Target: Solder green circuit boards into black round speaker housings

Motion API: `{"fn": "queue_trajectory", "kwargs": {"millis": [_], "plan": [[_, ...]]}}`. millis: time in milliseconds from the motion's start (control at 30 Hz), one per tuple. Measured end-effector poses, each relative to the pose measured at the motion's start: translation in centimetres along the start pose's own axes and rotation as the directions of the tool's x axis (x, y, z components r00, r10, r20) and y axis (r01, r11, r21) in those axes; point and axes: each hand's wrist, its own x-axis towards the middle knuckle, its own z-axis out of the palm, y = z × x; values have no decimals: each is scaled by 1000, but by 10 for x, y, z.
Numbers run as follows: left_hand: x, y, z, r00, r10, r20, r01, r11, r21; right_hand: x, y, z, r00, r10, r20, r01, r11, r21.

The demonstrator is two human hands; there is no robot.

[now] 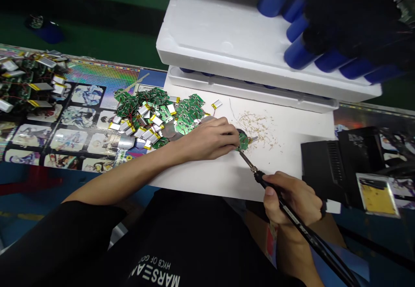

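Observation:
My left hand (210,138) rests on a white sheet (292,157), its fingers pinched on a small round green circuit board (242,141). My right hand (292,198) is wrapped round the black handle of a soldering iron (282,200), held like a pen. The iron's metal tip touches the lower edge of the board. Bits of cut wire and solder (262,127) are scattered just beyond the board.
A heap of green circuit boards with small silver batteries (152,116) lies left of my left hand. Stacked white foam trays (227,45) with blue cylinders (298,53) stand behind. A black soldering station (337,161) sits at the right. More boards (29,84) lie far left.

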Motion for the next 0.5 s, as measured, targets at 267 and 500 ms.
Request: {"fn": "queue_trajectory", "kwargs": {"millis": [267, 500], "plan": [[0, 0, 0, 1000, 0, -14, 0, 1000, -8, 1, -4, 0, 999, 33, -21, -33, 999, 6], [0, 0, 0, 1000, 2, 6, -2, 1000, 24, -5, 4, -7, 965, 188, -181, -171, 980, 106]]}}
